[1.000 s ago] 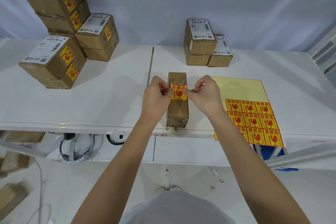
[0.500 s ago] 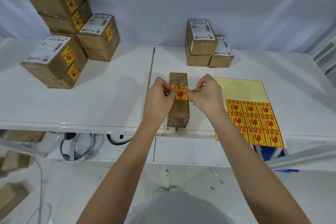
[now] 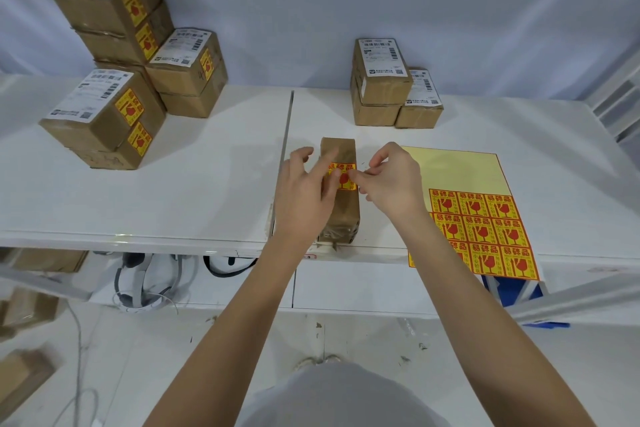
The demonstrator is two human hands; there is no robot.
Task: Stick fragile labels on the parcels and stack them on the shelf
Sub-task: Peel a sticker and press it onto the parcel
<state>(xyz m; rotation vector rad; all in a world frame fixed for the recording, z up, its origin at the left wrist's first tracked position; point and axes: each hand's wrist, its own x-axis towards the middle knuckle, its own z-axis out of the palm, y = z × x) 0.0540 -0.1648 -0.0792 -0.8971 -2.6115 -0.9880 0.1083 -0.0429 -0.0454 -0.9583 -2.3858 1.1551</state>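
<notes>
A narrow brown parcel (image 3: 341, 215) lies on the white table near its front edge. A yellow-and-red fragile label (image 3: 344, 173) sits across its top. My left hand (image 3: 304, 194) lies over the parcel's left side, its straight fingers pressing on the label's left part. My right hand (image 3: 391, 184) is at the parcel's right side and pinches the label's right edge between thumb and forefinger. The label sheet (image 3: 481, 218) lies to the right, with several labels left on its lower part.
Labelled parcels (image 3: 114, 80) are stacked at the back left of the table (image 3: 173, 191). Three unlabelled parcels (image 3: 388, 87) stand at the back middle. Headphones and cables (image 3: 145, 284) lie on the lower shelf. More boxes (image 3: 20, 374) sit on the floor at left.
My left hand has opened from pinching the label's left edge; its fingers now lie flat on the label. The right hand has stayed at the label's right edge.
</notes>
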